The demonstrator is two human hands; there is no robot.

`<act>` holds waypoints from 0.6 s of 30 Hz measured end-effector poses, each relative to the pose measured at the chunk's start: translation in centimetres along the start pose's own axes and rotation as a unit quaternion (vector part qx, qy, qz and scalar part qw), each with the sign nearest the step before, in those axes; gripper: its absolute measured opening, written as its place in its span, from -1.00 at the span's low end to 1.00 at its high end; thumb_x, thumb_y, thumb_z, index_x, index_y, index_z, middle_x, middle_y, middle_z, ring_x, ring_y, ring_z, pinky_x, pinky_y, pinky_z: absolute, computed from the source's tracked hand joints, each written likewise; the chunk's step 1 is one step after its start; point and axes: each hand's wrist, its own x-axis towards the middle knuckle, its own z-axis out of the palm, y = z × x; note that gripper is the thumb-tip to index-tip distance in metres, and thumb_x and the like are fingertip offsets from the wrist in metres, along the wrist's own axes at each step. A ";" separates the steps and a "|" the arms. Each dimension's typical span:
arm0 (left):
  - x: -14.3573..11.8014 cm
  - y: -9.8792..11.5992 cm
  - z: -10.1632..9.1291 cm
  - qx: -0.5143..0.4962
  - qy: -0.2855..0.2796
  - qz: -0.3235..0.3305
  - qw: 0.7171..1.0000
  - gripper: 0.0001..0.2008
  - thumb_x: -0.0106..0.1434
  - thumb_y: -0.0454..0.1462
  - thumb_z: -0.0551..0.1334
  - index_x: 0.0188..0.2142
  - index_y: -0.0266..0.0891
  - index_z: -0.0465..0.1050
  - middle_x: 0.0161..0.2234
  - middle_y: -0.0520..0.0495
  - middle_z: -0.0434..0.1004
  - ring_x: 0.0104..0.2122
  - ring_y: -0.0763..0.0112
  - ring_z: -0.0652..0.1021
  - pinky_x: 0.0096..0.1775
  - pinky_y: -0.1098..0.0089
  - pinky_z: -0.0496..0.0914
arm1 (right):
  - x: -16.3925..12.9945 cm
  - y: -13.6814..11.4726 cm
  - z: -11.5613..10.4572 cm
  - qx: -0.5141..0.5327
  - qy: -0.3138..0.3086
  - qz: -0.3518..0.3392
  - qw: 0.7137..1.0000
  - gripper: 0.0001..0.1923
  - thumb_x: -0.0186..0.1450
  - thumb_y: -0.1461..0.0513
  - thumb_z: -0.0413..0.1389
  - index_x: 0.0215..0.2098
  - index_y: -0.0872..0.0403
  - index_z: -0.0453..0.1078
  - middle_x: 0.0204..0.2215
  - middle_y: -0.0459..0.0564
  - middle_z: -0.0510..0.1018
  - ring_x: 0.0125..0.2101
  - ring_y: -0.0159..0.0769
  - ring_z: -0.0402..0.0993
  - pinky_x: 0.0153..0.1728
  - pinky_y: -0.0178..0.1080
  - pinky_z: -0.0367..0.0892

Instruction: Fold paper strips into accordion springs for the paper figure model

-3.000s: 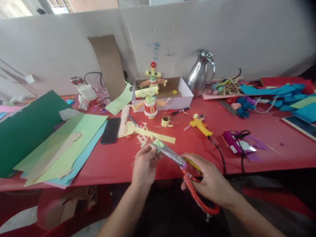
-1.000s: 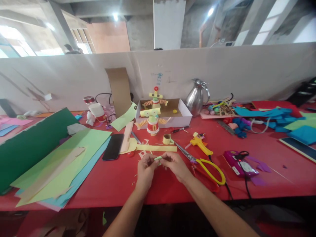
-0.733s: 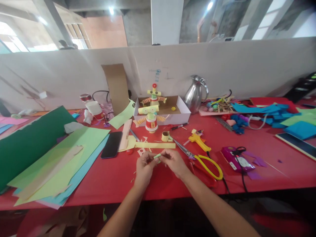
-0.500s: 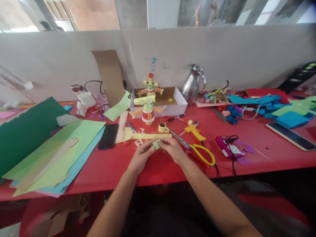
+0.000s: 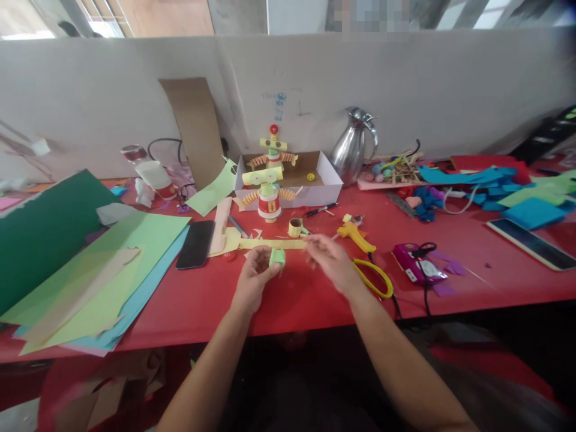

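Observation:
My left hand [image 5: 254, 277] pinches a small folded piece of light green paper [image 5: 278, 257] above the red table. Apart from it, my right hand [image 5: 332, 261] is raised to the right, its fingers spread and slightly blurred, with nothing seen in them. Just beyond the hands lie a yellow paper strip [image 5: 256, 243] and a short yellow paper ring [image 5: 294, 227]. Yellow-handled scissors [image 5: 374, 279] are partly covered by my right hand and forearm. A paper-cup figure [image 5: 269, 201] with accordion-folded arms stands farther back, in front of a white box [image 5: 310, 195].
A yellow glue gun [image 5: 357, 237] and a purple device [image 5: 418, 264] with a cord lie to the right. A steel jug [image 5: 353, 144] stands behind. Coloured paper sheets [image 5: 148, 240] and a black phone [image 5: 195, 245] are on the left; another phone [image 5: 531, 243] lies far right.
My right hand has let go of the green paper and moved right, over the scissors' blades. My left hand keeps the paper, now slightly farther left.

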 end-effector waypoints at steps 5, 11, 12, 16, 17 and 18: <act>0.0 -0.1 0.3 0.084 0.029 0.012 0.996 -0.57 0.07 -0.21 0.40 -0.04 -0.15 0.48 -0.19 -0.05 0.53 -0.25 0.41 0.51 -0.14 0.38 0.39 | 2.6 0.6 -9.2 -0.512 0.162 0.025 0.843 -0.60 0.15 0.25 0.15 -0.03 0.18 0.41 -0.06 0.28 0.50 -0.04 0.02 0.40 -0.02 -0.01 0.26; -0.9 -0.3 1.3 0.099 0.037 0.022 0.994 -0.63 0.09 -0.19 0.38 -0.10 -0.17 0.45 -0.12 -0.08 0.52 -0.25 0.39 0.55 -0.19 0.38 0.43 | 4.8 2.7 -11.5 -0.633 0.056 0.108 0.765 -0.55 0.12 0.20 0.16 -0.03 0.20 0.40 -0.11 0.27 0.50 -0.12 -0.02 0.46 -0.14 -0.16 0.31; -1.1 -0.4 1.4 0.110 0.043 0.028 0.993 -0.64 0.10 -0.18 0.37 -0.10 -0.17 0.44 -0.12 -0.09 0.52 -0.24 0.39 0.55 -0.19 0.38 0.43 | 4.9 2.8 -11.4 -0.632 0.064 0.099 0.766 -0.52 0.11 0.20 0.17 -0.01 0.20 0.38 -0.10 0.27 0.49 -0.14 -0.04 0.46 -0.16 -0.18 0.31; -1.9 -0.7 1.7 0.235 0.096 0.073 0.965 -0.68 0.16 -0.18 0.33 -0.08 -0.16 0.45 -0.13 -0.11 0.52 -0.27 0.38 0.55 -0.22 0.37 0.45 | 4.6 1.4 -11.8 -0.620 0.168 0.050 0.765 -0.43 0.08 0.22 0.18 0.03 0.32 0.31 -0.04 0.40 0.41 -0.16 -0.01 0.45 -0.19 -0.16 0.31; -2.0 -0.7 1.8 0.276 0.110 0.091 0.951 -0.69 0.17 -0.19 0.32 -0.08 -0.16 0.46 -0.14 -0.11 0.51 -0.28 0.37 0.55 -0.22 0.36 0.45 | 4.0 0.6 -12.0 -0.603 0.204 0.033 0.770 -0.46 0.09 0.22 0.18 0.01 0.32 0.32 -0.05 0.39 0.42 -0.16 0.00 0.44 -0.19 -0.14 0.31; -2.2 -0.8 1.9 0.311 0.120 0.110 0.936 -0.70 0.17 -0.20 0.31 -0.08 -0.15 0.46 -0.14 -0.11 0.51 -0.29 0.37 0.55 -0.22 0.34 0.46 | 3.3 -0.3 -12.1 -0.576 0.235 0.015 0.783 -0.52 0.11 0.21 0.17 -0.04 0.29 0.36 -0.11 0.36 0.46 -0.18 -0.01 0.44 -0.20 -0.13 0.31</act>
